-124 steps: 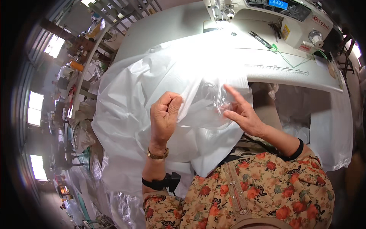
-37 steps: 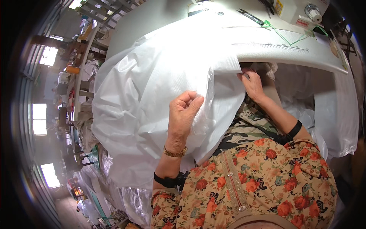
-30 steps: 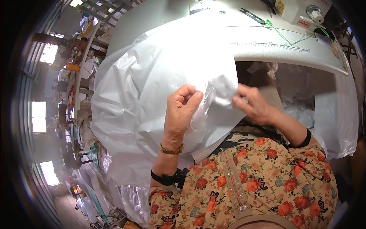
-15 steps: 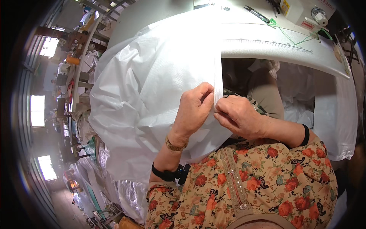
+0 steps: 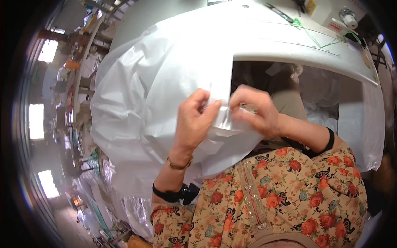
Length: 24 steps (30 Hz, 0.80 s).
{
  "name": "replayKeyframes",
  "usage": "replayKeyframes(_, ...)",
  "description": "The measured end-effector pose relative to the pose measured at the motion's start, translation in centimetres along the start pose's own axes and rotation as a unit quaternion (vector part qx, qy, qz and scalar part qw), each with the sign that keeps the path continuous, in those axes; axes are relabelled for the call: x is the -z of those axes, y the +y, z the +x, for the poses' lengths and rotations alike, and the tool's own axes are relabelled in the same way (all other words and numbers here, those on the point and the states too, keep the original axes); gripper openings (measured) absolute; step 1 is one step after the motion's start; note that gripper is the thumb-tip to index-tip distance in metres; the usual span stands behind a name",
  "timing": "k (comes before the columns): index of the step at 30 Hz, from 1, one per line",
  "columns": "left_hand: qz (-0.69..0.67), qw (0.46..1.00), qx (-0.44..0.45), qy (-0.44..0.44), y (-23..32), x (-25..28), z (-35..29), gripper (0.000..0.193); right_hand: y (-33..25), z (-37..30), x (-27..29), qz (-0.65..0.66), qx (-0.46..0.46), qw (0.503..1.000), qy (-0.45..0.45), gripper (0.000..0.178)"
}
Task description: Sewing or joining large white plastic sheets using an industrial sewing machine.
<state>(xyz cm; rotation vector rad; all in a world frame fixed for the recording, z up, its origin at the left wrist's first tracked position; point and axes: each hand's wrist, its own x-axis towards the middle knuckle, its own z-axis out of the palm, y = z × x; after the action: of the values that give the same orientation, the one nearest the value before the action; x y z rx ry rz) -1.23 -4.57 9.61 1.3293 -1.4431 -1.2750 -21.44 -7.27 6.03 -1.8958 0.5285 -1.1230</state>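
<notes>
A large sheet of thin white fabric with a faint texture (image 5: 173, 78) spreads over the sewing table and hangs down in loose folds toward my lap. My left hand (image 5: 194, 120) pinches it near its right edge, thumb against fingers. On the other side of that edge, my right hand (image 5: 256, 113) is closed on the fabric too, its fingers smeared by motion. Between the two hands a short stretch of the edge is turned over and shiny.
The white table (image 5: 281, 47) has a printed ruler line and a curved front edge. Thread snips (image 5: 279, 12) and green thread (image 5: 308, 35) lie at the back right, beside a white machine head (image 5: 337, 16). More white fabric (image 5: 359, 124) hangs at the right; shelves with clutter stand left.
Both hands have moved, the left one leftward and the right one slightly. The fabric's edge shifted left with them, and a flap is now turned over between the hands.
</notes>
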Motion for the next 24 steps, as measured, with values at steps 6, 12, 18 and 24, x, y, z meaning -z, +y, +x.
replayKeyframes(6,0.202,0.974,-0.087,0.052,7.5,2.4,1.0,0.011,5.5,6.1,-7.9,0.176,-0.291,0.941,-0.001,0.030)
replayKeyframes(12,0.461,0.856,-0.222,-0.073,8.5,2.5,0.5,0.004,10.8,4.4,-17.0,0.320,-0.188,0.919,-0.135,0.026)
replayKeyframes(18,0.435,0.873,-0.217,0.030,-0.6,1.5,-0.7,0.004,4.9,6.3,-3.9,-0.138,-0.138,0.882,-0.428,0.024)
replayKeyframes(24,0.328,0.918,-0.195,0.107,-1.9,0.4,-1.3,0.004,4.0,8.3,5.4,-0.357,0.076,0.927,-0.084,0.023)
